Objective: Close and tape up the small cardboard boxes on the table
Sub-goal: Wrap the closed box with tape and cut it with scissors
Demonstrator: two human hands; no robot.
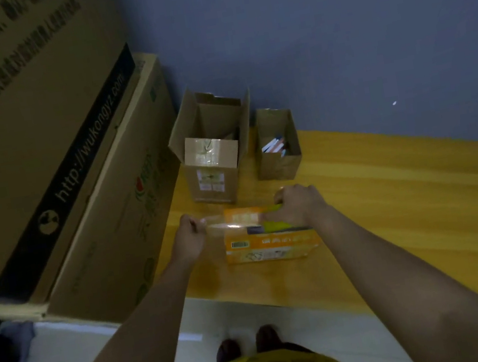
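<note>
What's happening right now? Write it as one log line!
left hand pulls clear tape | right hand holds tape roll on orange box | two brown boxes open

Cardboard, tape, wood
Glossy printed orange box (270,246); clear shiny tape (231,221) — matt brown cardboard boxes (214,181); smooth lacquered wooden table (389,188).

i'm looking at a storeroom or packing corner, i think: big printed cartons (37,143) stacked on the left, a plain blue wall (332,25), a wooden table (389,188), white floor tiles (192,329).
</note>
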